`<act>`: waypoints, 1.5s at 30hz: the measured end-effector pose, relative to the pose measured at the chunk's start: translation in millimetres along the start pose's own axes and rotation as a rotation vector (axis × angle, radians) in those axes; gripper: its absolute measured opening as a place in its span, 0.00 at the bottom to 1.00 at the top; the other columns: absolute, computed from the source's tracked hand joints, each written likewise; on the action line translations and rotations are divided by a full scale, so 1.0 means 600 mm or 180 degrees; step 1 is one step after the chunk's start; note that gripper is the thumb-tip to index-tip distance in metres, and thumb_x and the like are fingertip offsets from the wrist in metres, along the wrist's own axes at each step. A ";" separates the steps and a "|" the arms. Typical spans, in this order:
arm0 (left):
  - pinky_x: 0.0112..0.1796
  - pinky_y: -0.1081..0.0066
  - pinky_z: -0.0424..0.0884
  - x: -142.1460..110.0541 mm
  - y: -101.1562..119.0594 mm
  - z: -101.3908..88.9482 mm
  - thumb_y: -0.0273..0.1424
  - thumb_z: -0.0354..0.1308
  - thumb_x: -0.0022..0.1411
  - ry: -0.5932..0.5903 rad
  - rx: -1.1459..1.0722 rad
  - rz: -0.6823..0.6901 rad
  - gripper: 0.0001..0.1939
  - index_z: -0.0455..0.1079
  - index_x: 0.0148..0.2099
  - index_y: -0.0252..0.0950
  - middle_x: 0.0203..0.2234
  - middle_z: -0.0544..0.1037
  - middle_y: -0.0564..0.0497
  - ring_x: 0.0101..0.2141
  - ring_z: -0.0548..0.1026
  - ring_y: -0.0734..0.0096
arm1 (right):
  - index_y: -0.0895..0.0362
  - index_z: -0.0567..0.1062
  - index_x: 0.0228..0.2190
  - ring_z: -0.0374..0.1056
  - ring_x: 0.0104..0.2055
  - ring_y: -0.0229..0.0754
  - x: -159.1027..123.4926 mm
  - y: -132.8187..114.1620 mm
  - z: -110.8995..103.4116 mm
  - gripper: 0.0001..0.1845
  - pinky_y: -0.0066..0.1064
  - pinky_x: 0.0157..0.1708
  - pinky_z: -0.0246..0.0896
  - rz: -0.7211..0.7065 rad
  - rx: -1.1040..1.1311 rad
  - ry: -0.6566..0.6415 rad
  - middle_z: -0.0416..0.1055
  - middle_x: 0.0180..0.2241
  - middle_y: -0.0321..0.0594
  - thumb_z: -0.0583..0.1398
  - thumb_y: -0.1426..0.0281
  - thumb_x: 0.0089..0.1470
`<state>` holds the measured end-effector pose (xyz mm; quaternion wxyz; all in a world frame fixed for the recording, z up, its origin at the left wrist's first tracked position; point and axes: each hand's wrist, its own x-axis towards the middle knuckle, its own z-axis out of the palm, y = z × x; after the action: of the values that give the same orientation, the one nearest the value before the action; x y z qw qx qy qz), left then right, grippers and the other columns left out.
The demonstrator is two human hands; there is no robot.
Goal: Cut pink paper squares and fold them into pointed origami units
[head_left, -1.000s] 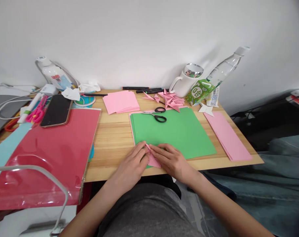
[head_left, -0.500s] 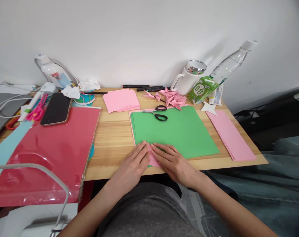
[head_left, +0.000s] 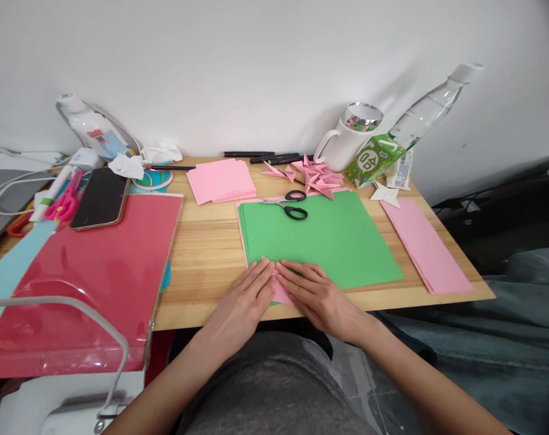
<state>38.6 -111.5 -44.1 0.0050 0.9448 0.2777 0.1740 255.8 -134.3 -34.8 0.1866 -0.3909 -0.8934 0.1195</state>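
A small folded sheet of pink paper point(head_left: 281, 295) lies at the front edge of the green sheets point(head_left: 320, 241), partly covered by my hands. My left hand point(head_left: 251, 293) presses on its left side, fingers together and tips near the middle. From the right, my right hand point(head_left: 317, 296) bears on the same piece, its fingertips almost meeting the left ones. A small pink corner pokes out beyond the left fingertips. Both thumbs are mostly hidden. Black-handled scissors point(head_left: 295, 205) rest on the far part of the green sheets.
Folded pink pieces point(head_left: 320, 178) lie near a white mug point(head_left: 349, 139), a green carton point(head_left: 374, 158) and a leaning bottle point(head_left: 431, 109). Pink squares point(head_left: 222, 181) sit at the back, pink strips point(head_left: 426, 248) at right. A phone point(head_left: 101, 198) lies on a red packet point(head_left: 115, 272).
The view has shifted slightly. My hands stay on the pink paper with little movement, and a pink corner now shows past the left fingertips.
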 end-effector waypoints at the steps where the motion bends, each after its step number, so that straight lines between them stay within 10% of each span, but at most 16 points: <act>1: 0.58 0.58 0.64 0.000 0.000 -0.001 0.20 0.42 0.67 -0.0024 0.0021 0.0005 0.17 0.63 0.55 0.24 0.57 0.67 0.34 0.63 0.54 0.58 | 0.61 0.57 0.61 0.54 0.63 0.50 0.000 0.000 0.000 0.26 0.47 0.54 0.59 0.0005 -0.0015 -0.0010 0.62 0.59 0.53 0.49 0.75 0.62; 16: 0.56 0.60 0.65 0.019 0.029 -0.023 0.19 0.43 0.60 -0.0540 0.0739 0.0168 0.21 0.64 0.54 0.15 0.55 0.67 0.27 0.58 0.64 0.50 | 0.54 0.66 0.55 0.61 0.55 0.46 0.025 0.021 -0.015 0.22 0.44 0.52 0.63 0.0075 0.0999 0.0148 0.68 0.51 0.48 0.51 0.77 0.62; 45: 0.55 0.59 0.65 0.024 0.019 -0.027 0.21 0.42 0.63 -0.0584 0.0449 0.0086 0.19 0.67 0.52 0.20 0.52 0.72 0.32 0.55 0.68 0.54 | 0.54 0.68 0.54 0.61 0.45 0.49 0.070 0.033 -0.005 0.21 0.42 0.38 0.62 -0.0041 -0.0576 -0.0089 0.66 0.46 0.50 0.51 0.77 0.61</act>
<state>50.3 -115.0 -22.9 -0.0384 0.9584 0.2749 0.0670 244.0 -89.5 -29.1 0.1388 -0.3987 -0.9055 0.0426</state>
